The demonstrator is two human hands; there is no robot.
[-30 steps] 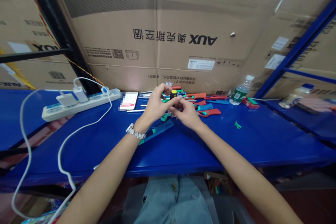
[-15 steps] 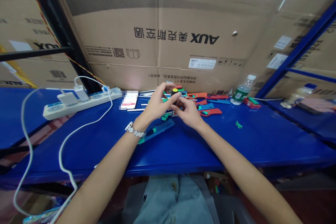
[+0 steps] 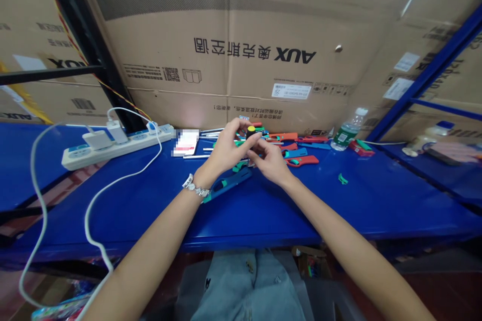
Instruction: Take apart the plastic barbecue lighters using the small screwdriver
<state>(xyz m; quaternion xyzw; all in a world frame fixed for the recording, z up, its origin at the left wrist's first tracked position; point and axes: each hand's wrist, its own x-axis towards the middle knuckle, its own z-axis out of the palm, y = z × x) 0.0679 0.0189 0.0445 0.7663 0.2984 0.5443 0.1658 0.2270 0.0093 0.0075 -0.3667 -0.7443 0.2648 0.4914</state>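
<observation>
Yellow on top and black below, that stubby handle [image 3: 250,131] is dead centre of the frame, poking up out of the left hand [image 3: 229,148], which is closed around it with the thumb laid across the front. Looks like it's kept upright so both hands can get at it from either side, but that's just my read. Right hand [image 3: 271,163] comes in from the right with its fingertips bunched together just below; can't tell what, if anything, is pinched in there, since the fingers cover it. Just under the hands a blue lighter-shaped body [image 3: 235,180] lies slanted on the tabletop [image 3: 301,215], probably near for an easy grab. Behind and right of the hands there's a loose pile with a red-orange lighter-shaped body [image 3: 307,160] at its near edge, and left of the hands a thin metal rod [image 3: 198,157] sticks out, so I'd guess parts get parked within reach. Further out: a phone-like slab [image 3: 191,143] left of centre, a white power strip [image 3: 75,163] at the left, a green bit [image 3: 342,179] lying alone right of centre, and a water bottle [image 3: 343,136] behind it, likely put back there to avoid getting knocked. Big cardboard [image 3: 263,20] fills the top, standing like a back wall.
</observation>
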